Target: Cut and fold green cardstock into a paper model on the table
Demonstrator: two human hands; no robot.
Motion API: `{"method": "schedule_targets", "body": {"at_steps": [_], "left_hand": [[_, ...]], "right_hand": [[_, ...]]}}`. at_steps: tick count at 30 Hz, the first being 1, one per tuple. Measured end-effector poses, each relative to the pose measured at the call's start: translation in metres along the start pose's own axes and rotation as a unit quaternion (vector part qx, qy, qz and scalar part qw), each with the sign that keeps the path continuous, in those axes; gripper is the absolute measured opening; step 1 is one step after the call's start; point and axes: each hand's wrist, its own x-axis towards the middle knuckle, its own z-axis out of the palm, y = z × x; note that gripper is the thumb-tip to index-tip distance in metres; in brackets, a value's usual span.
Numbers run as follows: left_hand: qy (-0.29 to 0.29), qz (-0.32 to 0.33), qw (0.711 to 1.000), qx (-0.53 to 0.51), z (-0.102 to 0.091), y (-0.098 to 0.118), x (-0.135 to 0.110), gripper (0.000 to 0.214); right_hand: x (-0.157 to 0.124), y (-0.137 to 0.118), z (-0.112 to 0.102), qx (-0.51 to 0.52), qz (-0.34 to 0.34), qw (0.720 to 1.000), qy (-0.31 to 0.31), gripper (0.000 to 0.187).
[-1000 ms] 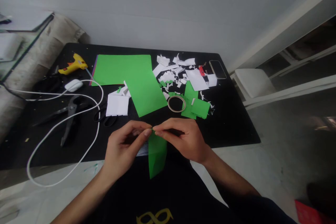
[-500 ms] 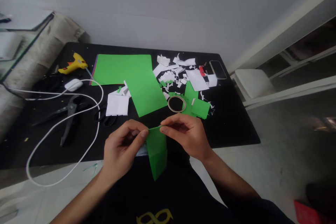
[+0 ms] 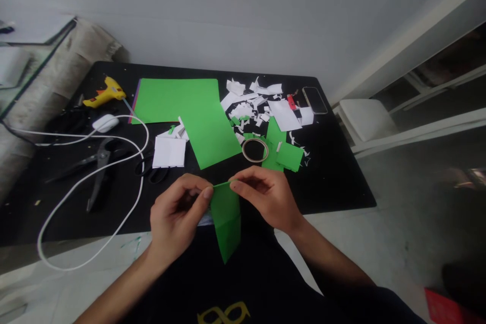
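Note:
A strip of green paper (image 3: pixel 227 223) hangs from its top edge between my hands, in front of the table's near edge. My left hand (image 3: pixel 178 210) pinches the top left corner between thumb and fingers. At the top right corner, my right hand (image 3: pixel 268 195) grips the same paper in a pinch. A crease crosses the strip partway down, and its lower end tapers to a point. Beyond my hands lies a larger green sheet (image 3: pixel 210 136), with a roll of tape (image 3: pixel 255 150) at its right.
The black table (image 3: pixel 322 182) bears white paper scraps (image 3: pixel 246 110), cut green pieces (image 3: pixel 290 156), a folded white paper (image 3: pixel 169 152), large scissors (image 3: pixel 102 159), a yellow glue gun (image 3: pixel 108 92) and a phone (image 3: pixel 315 100). A looped white cable (image 3: pixel 91 174) overhangs the front left edge.
Almost nothing differs. My hands and the green paper strip have shifted very slightly to the left, with both pinches kept on its top edge.

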Motion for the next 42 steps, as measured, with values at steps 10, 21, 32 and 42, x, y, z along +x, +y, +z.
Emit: {"method": "schedule_targets", "body": {"at_steps": [10,21,32,42], "left_hand": [[-0.053,-0.042,0.998,0.016,-0.007,0.000,0.005,0.009],[-0.049,-0.038,0.996,0.064,-0.008,-0.005,0.004,0.010],[-0.117,-0.048,0.988,0.089,-0.010,-0.007,0.013,0.015],[-0.080,-0.026,0.991,0.105,-0.006,-0.007,0.010,0.012]], "right_hand": [[-0.001,0.007,0.001,-0.040,-0.019,0.999,0.020,0.010],[-0.003,0.010,0.004,-0.023,0.039,0.999,-0.026,0.019],[0.001,0.010,-0.001,-0.110,0.030,0.991,-0.065,0.017],[-0.001,0.013,0.001,-0.089,0.053,0.992,-0.077,0.019]]}}
